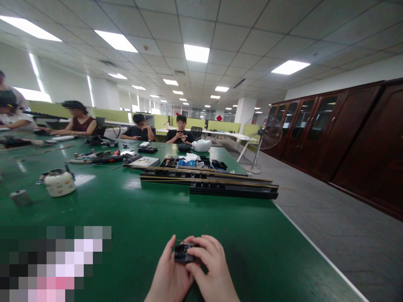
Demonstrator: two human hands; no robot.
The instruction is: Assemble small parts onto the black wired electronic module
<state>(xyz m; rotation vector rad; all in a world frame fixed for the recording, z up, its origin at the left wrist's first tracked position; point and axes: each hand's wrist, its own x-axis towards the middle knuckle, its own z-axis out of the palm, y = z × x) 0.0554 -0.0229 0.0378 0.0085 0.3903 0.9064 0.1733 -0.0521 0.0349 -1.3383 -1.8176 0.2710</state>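
A small black box-like part (180,254) with an open hollow is held over the near edge of the green table (132,226). My left hand (170,274) cradles it from below and the left, thumb up along its side. From the right, my right hand (214,266) closes its thumb and fingers on the same part and covers its right end. A thin wire-like line shows at the part's top edge, too fine to make out. What the part belongs to cannot be told.
Long black rails (233,193) with thin yellowish rods lie across the table ahead. Behind them are a blue box (186,162) and loose tools (110,159). A white spotted jar (59,183) and a metal cylinder (20,197) stand left. Several people sit beyond; a fan (260,142) stands right.
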